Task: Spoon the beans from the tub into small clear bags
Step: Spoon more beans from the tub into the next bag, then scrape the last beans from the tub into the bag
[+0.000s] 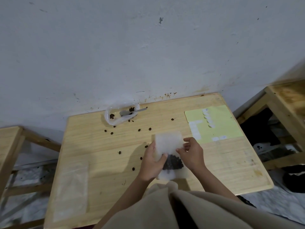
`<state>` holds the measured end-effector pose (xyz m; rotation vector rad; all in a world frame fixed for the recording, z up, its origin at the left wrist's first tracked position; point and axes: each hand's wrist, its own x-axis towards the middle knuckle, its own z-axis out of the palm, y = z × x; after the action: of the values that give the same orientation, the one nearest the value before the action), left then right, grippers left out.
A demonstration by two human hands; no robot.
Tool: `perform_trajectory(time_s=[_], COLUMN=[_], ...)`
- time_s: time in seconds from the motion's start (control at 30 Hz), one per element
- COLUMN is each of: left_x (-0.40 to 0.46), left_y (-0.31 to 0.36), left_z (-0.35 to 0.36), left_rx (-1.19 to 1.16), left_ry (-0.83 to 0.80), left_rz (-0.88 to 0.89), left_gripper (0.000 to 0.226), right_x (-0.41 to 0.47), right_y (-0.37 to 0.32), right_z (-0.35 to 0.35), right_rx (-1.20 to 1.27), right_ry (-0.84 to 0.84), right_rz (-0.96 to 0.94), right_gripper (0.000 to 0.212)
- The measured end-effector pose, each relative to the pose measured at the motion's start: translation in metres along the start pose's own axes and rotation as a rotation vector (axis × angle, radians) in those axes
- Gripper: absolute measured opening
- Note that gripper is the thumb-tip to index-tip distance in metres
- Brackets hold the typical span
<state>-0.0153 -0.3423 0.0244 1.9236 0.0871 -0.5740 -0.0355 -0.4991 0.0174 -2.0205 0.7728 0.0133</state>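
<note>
While your left hand and right hand are pinching the limp bag over the table, beans are weighting its bottom; you're wise gripping the slippery film near the rim

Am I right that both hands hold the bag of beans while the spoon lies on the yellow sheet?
Not quite. Both the left hand and right hand do hold the bag of beans, but the head view shows the spoon resting in the tub by the wall, not on the yellow sheet.
</note>
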Motion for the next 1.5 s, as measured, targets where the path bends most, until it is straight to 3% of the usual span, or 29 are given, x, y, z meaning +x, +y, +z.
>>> perform_trajectory(time_s=[0.37, 0.6, 0.87, 1.03, 1.17, 1.27, 1.33, 1.43, 1.5], left_x=[0.007, -0.008, -0.025, -0.028, -0.031, -0.040, -0.043, -0.042, -0.041], left_y=[-0.016, -0.048, -0.121, -0.163, -0.176, -0.165, -0.162, -0.163, -0.156], left_z=[-0.046, -0.131, -0.239, -0.272, -0.277, -0.283, -0.287, -0.292, -0.293], left_rx=[-0.031, 0.032, 0.276, 0.377, 0.478, 0.484, 0.439, 0.294, 0.121], left_ry=[0.037, 0.239, 0.537, 0.396, 0.345, 0.342, 0.343, 0.384, 0.420], left_rz=[0.066, 0.030, -0.005, -0.130, -0.012, -0.024, -0.029, -0.035, -0.053], left_gripper=[0.064, 0.052, 0.047, 0.059, 0.051, 0.048, 0.049, 0.043, 0.040], right_x=[-0.019, -0.051, -0.088, -0.100, -0.109, -0.111, -0.110, -0.111, -0.112], right_y=[-0.031, -0.070, -0.112, -0.129, -0.138, -0.137, -0.137, -0.141, -0.147], right_z=[0.021, 0.091, 0.202, 0.263, 0.291, 0.305, 0.309, 0.303, 0.290], right_rx=[-0.104, -0.112, -0.044, -0.137, -0.232, -0.165, -0.086, 0.059, 0.181], right_ry=[0.094, -0.028, -0.269, -0.372, -0.407, -0.372, -0.341, -0.314, -0.318], right_rz=[-0.210, -0.266, -0.186, -0.116, -0.122, -0.010, 0.066, 0.088, 0.092], right_gripper=[0.032, 0.027, 0.027, 0.034, 0.017, 0.026, 0.024, 0.005, 0.014])
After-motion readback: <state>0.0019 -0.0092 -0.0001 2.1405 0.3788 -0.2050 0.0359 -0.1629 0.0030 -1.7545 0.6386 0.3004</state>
